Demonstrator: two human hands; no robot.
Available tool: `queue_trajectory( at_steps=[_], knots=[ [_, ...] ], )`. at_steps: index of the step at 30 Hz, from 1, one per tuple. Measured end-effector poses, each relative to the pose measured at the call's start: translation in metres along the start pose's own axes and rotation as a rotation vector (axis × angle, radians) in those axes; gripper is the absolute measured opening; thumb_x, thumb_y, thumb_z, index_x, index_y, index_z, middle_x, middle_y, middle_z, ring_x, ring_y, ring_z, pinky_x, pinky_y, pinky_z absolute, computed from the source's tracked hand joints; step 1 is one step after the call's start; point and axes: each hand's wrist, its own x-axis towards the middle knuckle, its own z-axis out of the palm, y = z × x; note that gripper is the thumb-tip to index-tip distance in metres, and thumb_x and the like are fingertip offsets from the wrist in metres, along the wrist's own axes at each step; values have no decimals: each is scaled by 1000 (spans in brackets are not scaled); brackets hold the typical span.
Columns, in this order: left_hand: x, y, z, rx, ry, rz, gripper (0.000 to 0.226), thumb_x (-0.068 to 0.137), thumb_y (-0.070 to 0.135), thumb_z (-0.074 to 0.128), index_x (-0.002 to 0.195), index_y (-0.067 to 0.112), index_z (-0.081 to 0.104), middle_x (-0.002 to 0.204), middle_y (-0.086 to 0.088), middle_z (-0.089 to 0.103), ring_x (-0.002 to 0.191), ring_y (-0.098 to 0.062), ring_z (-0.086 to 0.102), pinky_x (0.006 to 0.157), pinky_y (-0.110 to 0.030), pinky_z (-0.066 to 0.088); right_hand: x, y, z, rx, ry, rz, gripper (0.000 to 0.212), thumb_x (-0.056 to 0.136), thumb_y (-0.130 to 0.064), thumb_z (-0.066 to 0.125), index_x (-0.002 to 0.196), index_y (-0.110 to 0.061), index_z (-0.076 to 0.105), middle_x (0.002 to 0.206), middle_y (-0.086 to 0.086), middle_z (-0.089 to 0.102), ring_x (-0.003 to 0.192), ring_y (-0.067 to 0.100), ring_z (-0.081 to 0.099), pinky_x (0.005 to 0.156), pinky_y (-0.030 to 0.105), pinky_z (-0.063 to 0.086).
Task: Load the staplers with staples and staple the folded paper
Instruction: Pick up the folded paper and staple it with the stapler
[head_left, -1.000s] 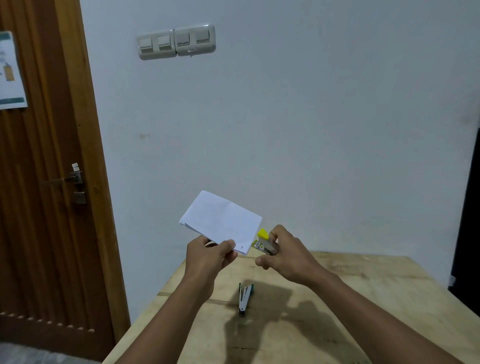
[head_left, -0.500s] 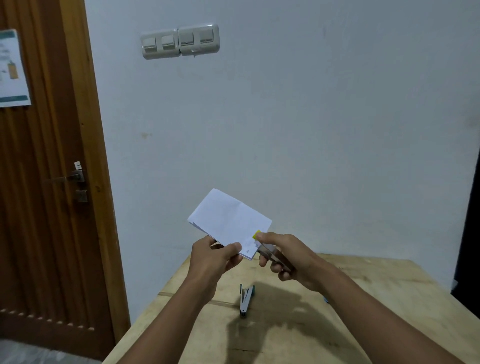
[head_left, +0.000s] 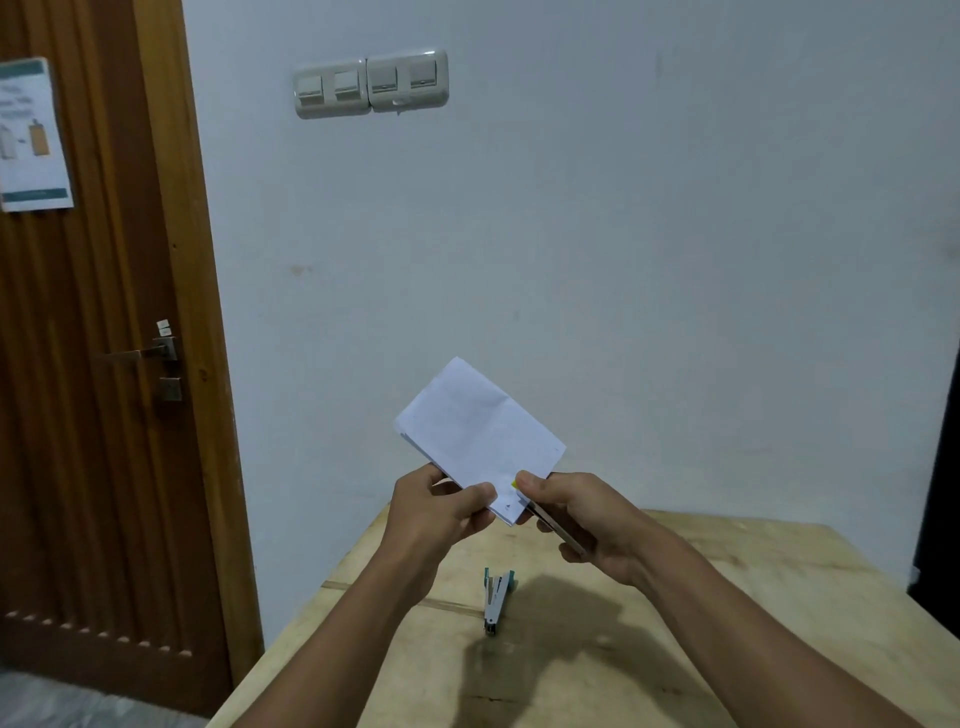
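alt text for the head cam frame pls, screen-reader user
Above a wooden table, the left hand pinches a folded white paper while the right hand closes a yellow-tipped stapler on its lower corner. A teal stapler lies on the table; a wooden door stands left.

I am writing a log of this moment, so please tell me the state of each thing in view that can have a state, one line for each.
folded paper: folded, held up in the air by the left hand.
yellow stapler: gripped in the right hand, its nose at the paper's lower corner.
teal stapler: lying on the table, untouched.
door: closed.
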Motion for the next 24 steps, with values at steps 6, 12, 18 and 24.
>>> queue_trajectory(
  at_steps=[6, 12, 18, 24],
  knots=[
    [0, -2, -4, 5, -8, 1, 21, 80, -6, 70, 100, 1, 69, 96, -15, 75, 75, -21, 72, 68, -27, 59, 0, -2, 6, -11, 63, -25, 19, 89, -37, 63, 80, -22, 68, 76, -6, 66, 77, 16, 44, 67, 32, 28],
    [3, -6, -12, 6, 32, -4, 19, 80, -7, 69, 98, 0, 69, 96, -16, 75, 77, -23, 70, 69, -27, 60, 4, 8, 6, 30, -28, 3, 29, 91, -48, 61, 97, -22, 72, 91, -5, 75, 81, 14, 66, 71, 32, 42],
    [8, -11, -39, 36, 77, -40, 19, 81, -6, 69, 99, 1, 70, 95, -13, 75, 77, -21, 69, 71, -27, 60, 13, 24, 3, 141, 25, 81, 35, 87, -54, 64, 93, -19, 58, 71, -1, 55, 55, 12, 46, 54, 25, 38],
    [10, -21, -60, 208, 7, -171, 11, 77, -5, 61, 85, 1, 66, 68, -3, 63, 61, -20, 48, 59, -26, 42, 29, 27, 21, 185, 232, 40, 23, 81, -29, 78, 91, -11, 69, 71, 0, 59, 45, 10, 36, 48, 23, 38]
  ],
)
